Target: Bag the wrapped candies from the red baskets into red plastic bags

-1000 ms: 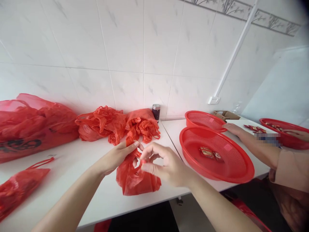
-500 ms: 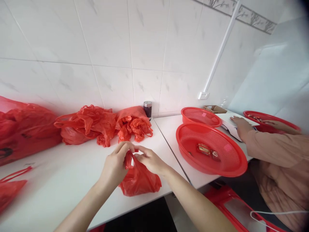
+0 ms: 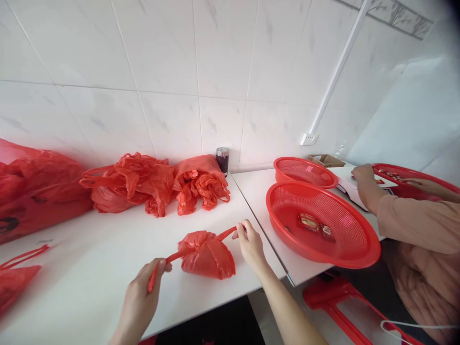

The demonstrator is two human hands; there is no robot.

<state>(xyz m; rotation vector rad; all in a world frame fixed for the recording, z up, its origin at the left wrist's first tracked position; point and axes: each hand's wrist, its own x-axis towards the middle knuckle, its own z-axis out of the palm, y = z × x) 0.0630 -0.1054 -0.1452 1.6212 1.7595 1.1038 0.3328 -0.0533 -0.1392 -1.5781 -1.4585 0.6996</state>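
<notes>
A filled red plastic bag rests near the front edge of the white table, its neck gathered at the top. My left hand is closed round one of its handles, which is stretched out to the left. On the other side, my right hand pinches the opposite handle, pulled out to the upper right. Both handles look taut between the hands and the bag. What the bag holds is hidden.
Crumpled red bags lie along the wall beside a dark tumbler. Rightward stand a large red basket with small packets and a smaller red basket. A co-worker's hand is over a white scale. A red stool stands below.
My hands, close together over the bag before, have moved apart left and right, drawing the handles out. The bag's top is now cinched and rounder. The co-worker's hand has shifted at the scale.
</notes>
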